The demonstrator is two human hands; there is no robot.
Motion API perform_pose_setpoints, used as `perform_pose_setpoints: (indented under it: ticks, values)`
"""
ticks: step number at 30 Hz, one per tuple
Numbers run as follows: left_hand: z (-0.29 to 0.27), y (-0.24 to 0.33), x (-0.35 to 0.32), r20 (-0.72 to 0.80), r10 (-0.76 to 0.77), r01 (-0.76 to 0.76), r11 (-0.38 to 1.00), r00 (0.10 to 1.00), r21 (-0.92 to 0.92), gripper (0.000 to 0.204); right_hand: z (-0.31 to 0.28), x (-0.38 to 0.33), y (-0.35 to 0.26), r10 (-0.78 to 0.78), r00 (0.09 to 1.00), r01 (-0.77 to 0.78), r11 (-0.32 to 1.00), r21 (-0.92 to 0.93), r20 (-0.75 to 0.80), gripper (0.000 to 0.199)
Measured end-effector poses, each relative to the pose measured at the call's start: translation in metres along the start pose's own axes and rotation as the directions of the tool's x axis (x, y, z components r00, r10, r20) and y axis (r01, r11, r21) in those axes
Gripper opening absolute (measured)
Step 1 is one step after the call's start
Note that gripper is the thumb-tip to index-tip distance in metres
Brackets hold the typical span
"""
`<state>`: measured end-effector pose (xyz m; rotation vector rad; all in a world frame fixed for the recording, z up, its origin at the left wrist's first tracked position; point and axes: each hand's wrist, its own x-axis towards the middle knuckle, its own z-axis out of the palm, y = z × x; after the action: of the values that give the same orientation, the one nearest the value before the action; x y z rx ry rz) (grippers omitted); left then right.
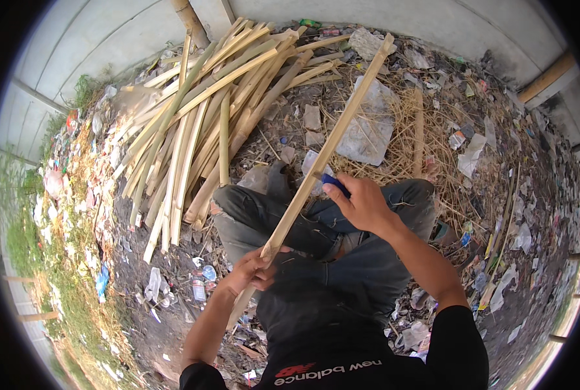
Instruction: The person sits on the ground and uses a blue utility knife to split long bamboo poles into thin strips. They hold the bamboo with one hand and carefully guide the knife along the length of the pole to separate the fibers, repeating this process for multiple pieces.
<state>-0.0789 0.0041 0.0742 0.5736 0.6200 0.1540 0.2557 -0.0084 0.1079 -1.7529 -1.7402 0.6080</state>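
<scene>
The strip [301,197] looks like matt, fibrous bamboo, the trousers [371,266] like faded denim.

Observed a pale grey panelled wall [394,16] across the far side, with a round brown pole [191,23] standing before it at upper left. Found a crumpled, translucent whitish plastic sheet [373,127] lying just beside scattered dry yellow straw [449,156]. Recorded at left a crumpled bright-blue plastic scrap [102,281], a small clear plastic container [199,289] and pale plastic litter [155,285], with leafy green plants [23,244] towards the rim of view.
</scene>
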Motion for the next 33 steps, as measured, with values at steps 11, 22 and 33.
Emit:
perform_pose_setpoints:
  ticks: [11, 22, 33]
  values:
    - [0.017, 0.011, 0.015, -0.012, 0.004, -0.004, 0.999, 1.000, 0.041, 0.057, 0.014, 0.010, 0.017, -0.019, 1.000, 0.019, 0.972, -0.234, 0.003, 0.049]
    - [0.008, 0.005, -0.002, 0.004, -0.024, 0.024, 0.998, 1.000, 0.061, 0.056, 0.011, 0.015, 0.024, -0.080, 0.996, 0.089, 0.946, -0.312, 0.039, 0.055]
    - [-0.056, -0.034, -0.114, -0.057, -0.180, 0.181, 0.983, 0.982, 0.017, 0.059, -0.168, 0.033, 0.297, 0.546, 0.529, -0.705, 0.709, 0.022, -0.650, 0.072]
